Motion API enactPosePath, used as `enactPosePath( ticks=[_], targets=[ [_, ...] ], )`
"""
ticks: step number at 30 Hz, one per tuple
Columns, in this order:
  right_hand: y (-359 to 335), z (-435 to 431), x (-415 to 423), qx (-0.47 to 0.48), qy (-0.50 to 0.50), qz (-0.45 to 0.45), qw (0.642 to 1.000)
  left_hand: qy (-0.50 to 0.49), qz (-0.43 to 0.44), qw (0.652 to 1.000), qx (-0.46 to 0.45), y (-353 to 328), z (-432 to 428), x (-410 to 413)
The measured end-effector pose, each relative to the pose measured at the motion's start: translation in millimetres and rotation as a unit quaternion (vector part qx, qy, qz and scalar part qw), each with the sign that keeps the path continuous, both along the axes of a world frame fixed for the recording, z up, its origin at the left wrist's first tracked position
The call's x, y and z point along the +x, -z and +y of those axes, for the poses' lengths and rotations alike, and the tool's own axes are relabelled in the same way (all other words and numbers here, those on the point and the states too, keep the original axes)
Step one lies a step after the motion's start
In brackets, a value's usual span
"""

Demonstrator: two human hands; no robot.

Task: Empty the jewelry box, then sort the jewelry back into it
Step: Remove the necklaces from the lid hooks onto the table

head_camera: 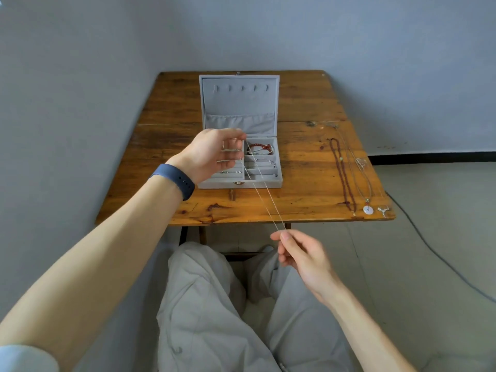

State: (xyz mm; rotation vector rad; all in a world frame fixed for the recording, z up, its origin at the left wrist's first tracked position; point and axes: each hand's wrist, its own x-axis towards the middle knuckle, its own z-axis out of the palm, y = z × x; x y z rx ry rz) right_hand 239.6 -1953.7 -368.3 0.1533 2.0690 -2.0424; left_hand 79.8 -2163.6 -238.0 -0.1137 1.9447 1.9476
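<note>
Nearest the camera, the person's grey trousers (pixel 209 304) fill the lower middle. Just above them, short of the surface's near edge, the right hand (pixel 303 259) has its grip closed in a pinch: thumb and forefinger tip hold the near end of a thin silver chain (pixel 264 200), the other fingers loosely curled beneath.

The chain runs taut, up and to the left, across the near edge of the wooden surface (pixel 303 167) and over the front of the box (pixel 240 183). Its far end is in the left hand (pixel 212 154), which hangs above the box's left half with a blue band (pixel 177 181) at the wrist. This grip is also a closed pinch of thumb and forefinger on the chain, the remaining fingers curled.

The grey box stands open at the middle of the surface, its lid (pixel 239 100) upright behind. The right compartments hold a red bracelet (pixel 259 149) and, nearer, a silver bangle (pixel 265 161); small rings (pixel 230 172) sit in the left rows.

Well to the right, near the surface's edge, lie a dark bead necklace (pixel 343 175) and a fine one with a white disc pendant (pixel 368 209). A cable (pixel 429 245) crosses the floor beyond.
</note>
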Motion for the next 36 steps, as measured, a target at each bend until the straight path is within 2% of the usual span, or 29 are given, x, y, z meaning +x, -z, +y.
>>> enactPosePath(
  ticks=[6,11,16,21,25,29,33,34,36],
  targets=[
    [-5,17,11,-0.057,0.011,-0.009,0.998,0.008,0.027,0.996,-0.088,19,9,-21],
    [-5,28,15,-0.081,0.062,-0.019,0.995,0.016,0.075,0.981,-0.176,25,36,-33],
    [-3,41,10,-0.061,0.156,-0.027,0.985,0.035,0.193,0.929,-0.314,25,71,-55],
    [0,59,3,-0.015,0.238,0.011,0.971,0.064,0.253,0.885,-0.385,26,116,-79],
    [-3,74,-5,-0.023,0.313,0.018,0.949,0.081,0.286,0.845,-0.444,34,154,-100],
    [0,84,-18,0.048,0.346,0.017,0.937,0.105,0.304,0.812,-0.487,49,184,-119],
    [8,90,-32,0.153,0.319,0.021,0.935,0.118,0.317,0.780,-0.526,63,205,-134],
    [13,90,-36,0.200,0.308,0.026,0.930,0.120,0.313,0.777,-0.533,67,209,-137],
    [25,90,-41,0.331,0.303,0.073,0.891,0.122,0.305,0.776,-0.538,74,215,-144]
  ],
)
